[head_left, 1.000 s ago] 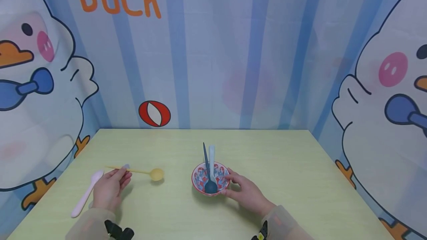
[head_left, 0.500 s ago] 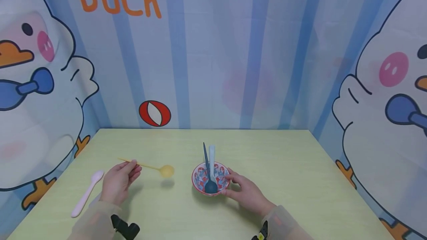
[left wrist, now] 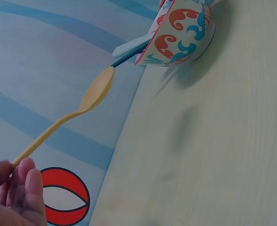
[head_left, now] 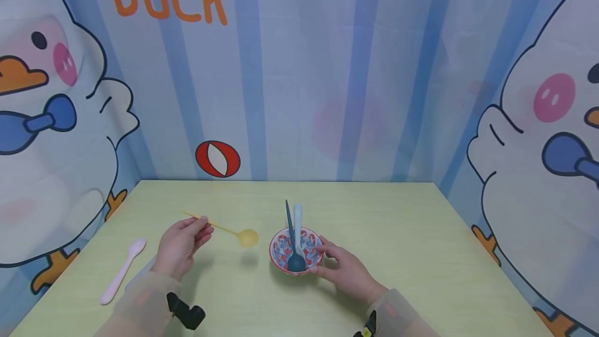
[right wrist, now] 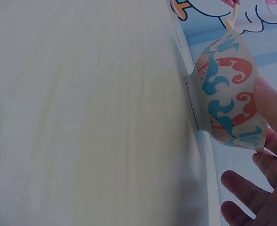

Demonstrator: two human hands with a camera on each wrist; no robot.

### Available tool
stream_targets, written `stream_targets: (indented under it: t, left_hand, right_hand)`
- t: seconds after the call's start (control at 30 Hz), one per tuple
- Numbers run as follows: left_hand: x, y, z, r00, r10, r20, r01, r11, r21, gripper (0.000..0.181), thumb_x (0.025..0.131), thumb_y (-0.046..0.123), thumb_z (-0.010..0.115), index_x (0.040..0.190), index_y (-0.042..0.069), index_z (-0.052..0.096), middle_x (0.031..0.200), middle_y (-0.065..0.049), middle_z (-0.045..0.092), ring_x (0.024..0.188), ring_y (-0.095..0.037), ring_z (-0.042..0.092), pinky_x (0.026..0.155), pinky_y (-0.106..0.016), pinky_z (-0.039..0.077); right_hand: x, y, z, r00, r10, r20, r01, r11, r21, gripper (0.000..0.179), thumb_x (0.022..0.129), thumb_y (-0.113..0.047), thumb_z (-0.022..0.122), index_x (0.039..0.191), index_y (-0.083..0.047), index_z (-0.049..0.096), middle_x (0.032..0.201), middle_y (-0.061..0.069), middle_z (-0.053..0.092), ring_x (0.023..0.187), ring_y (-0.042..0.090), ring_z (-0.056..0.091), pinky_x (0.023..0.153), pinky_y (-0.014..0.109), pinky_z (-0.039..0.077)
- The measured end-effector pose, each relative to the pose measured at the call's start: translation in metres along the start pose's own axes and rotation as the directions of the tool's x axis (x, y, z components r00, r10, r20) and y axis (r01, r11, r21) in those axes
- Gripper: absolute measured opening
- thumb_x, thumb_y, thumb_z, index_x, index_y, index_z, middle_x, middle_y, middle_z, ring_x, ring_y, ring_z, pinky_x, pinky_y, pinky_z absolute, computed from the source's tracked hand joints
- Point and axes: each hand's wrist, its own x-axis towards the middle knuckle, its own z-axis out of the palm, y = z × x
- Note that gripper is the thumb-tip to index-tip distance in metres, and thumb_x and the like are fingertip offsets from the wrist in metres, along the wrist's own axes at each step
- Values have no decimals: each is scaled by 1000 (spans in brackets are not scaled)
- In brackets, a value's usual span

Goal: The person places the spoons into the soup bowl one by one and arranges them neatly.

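Note:
My left hand (head_left: pixel 180 248) pinches the handle of a yellow spoon (head_left: pixel 247 237) and holds it above the table, its bowl end pointing right; the left wrist view shows this spoon (left wrist: pixel 98 89) too. A patterned red, blue and white bowl (head_left: pixel 276 254) stands mid-table, and my right hand (head_left: pixel 348 274) grips its right rim between thumb and fingers. In the right wrist view the thumb lies on the outside of the bowl (right wrist: pixel 232 94). Inside the bowl lean a dark blue spoon (head_left: pixel 296 262) and a light blue spoon (head_left: pixel 298 220), handles up.
On the left of the table (head_left: pixel 374 212) lies a pink spoon (head_left: pixel 122 272). Beside it a pale lilac utensil (head_left: pixel 140 273) is partly hidden by my left arm. A curtain (head_left: pixel 304 66) printed with ducks rises behind the table's back edge.
My left hand has lifted the yellow spoon off the table area at left and carried it right, closer to the bowl. My right hand and the bowl stay in place.

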Motion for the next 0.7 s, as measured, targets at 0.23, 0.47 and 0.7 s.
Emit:
stream_targets:
  t: [0.23,0.47,0.7]
  left_hand:
    - [3,0,13,1000,6,28,-8,998,55,44,92,26,65,125,2,48,99,-3,66,85,-11,66,79,-23,53]
    - [4,1,26,998,0,61,-6,995,97,46,93,25,65,128,1,49,98,-4,66,89,-15,66,79,-23,53]
    - [7,-2,41,996,6,88,-17,991,131,41,93,23,65,124,-1,51,97,-7,67,84,-15,66,77,-23,54]
  right_hand:
    - [0,0,0,1000,-7,3,7,1000,-3,51,86,-39,71,127,-12,60,154,3,33,128,38,46,102,58,35]
    - [0,0,-1,1000,-10,7,10,1000,-13,51,86,-40,70,128,-12,59,153,3,34,125,37,48,101,58,36]
    - [1,1,-1,1000,-5,8,5,1000,-12,51,86,-40,70,128,-13,59,153,2,34,126,37,48,102,58,35]
